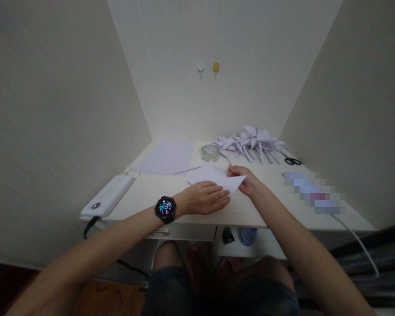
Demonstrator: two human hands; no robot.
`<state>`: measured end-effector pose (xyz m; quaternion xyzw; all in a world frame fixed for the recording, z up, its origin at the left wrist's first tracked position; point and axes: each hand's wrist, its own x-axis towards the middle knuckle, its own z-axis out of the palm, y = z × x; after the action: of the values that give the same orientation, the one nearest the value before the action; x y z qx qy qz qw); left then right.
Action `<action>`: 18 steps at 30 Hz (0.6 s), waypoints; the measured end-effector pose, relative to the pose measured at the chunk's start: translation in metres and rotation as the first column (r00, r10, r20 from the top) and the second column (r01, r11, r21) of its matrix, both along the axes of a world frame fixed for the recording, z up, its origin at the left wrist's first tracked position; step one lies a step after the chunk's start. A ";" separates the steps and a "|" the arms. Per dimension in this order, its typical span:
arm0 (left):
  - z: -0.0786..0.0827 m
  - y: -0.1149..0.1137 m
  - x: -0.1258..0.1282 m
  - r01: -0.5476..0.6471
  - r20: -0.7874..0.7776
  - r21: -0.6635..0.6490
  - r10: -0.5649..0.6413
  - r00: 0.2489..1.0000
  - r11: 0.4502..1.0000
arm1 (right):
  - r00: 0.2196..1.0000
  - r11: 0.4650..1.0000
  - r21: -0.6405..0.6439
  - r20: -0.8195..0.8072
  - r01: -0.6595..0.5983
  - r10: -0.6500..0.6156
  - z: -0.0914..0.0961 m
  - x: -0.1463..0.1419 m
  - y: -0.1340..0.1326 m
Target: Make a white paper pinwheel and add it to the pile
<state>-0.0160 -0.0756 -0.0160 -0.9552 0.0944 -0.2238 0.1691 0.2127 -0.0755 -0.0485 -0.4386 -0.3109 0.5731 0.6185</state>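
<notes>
A white sheet of paper, partly folded, lies on the pale desk in front of me. My left hand, with a black watch on its wrist, lies flat on the sheet's near part, fingers stretched out. My right hand pinches the sheet's right corner between thumb and fingers.
A stack of pale paper lies at the back left, a tape roll beside it. Several folded paper shapes are heaped at the back right, with black scissors nearby. A white power bank lies at the left edge.
</notes>
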 end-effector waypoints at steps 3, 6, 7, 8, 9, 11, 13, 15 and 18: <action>-0.010 -0.004 0.000 -0.097 0.074 -0.112 0.106 0.992 0.989 | 0.999 0.999 0.040 0.052 -0.010 0.007 -0.002 -0.001 0.000; -0.014 -0.008 -0.001 -0.176 0.094 -0.219 0.201 0.975 0.960 | 0.993 0.996 0.089 0.115 -0.007 -0.003 -0.005 -0.003 0.000; -0.014 -0.009 -0.002 -0.189 0.087 -0.247 0.216 0.973 0.950 | 0.991 0.995 0.102 0.135 -0.005 -0.009 -0.005 -0.004 0.000; -0.013 -0.010 -0.002 -0.199 0.075 -0.272 0.226 0.971 0.942 | 0.988 0.994 0.111 0.156 -0.002 -0.015 -0.005 -0.005 0.000; -0.013 -0.012 -0.002 -0.208 0.058 -0.292 0.234 0.971 0.934 | 0.983 0.993 0.116 0.180 0.001 -0.022 -0.005 -0.006 -0.001; -0.012 -0.013 -0.002 -0.223 0.013 -0.323 0.240 0.971 0.920 | 0.972 0.992 0.124 0.231 0.012 -0.040 -0.003 -0.009 -0.001; -0.012 -0.015 -0.003 -0.233 -0.033 -0.347 0.236 0.971 0.908 | 0.961 0.991 0.131 0.271 0.019 -0.054 -0.002 -0.011 -0.002; -0.012 -0.016 -0.003 -0.237 -0.077 -0.364 0.225 0.971 0.901 | 0.942 0.989 0.144 0.323 0.040 -0.086 -0.002 -0.011 -0.002; -0.012 -0.018 -0.003 -0.238 -0.126 -0.372 0.205 0.971 0.897 | 0.870 0.982 0.167 0.468 0.088 -0.157 -0.005 -0.008 -0.001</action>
<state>-0.0194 -0.0933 -0.0281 -0.9828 -0.0537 -0.1769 -0.0011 0.2045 -0.0760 -0.0531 -0.5409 -0.4651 0.3831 0.5868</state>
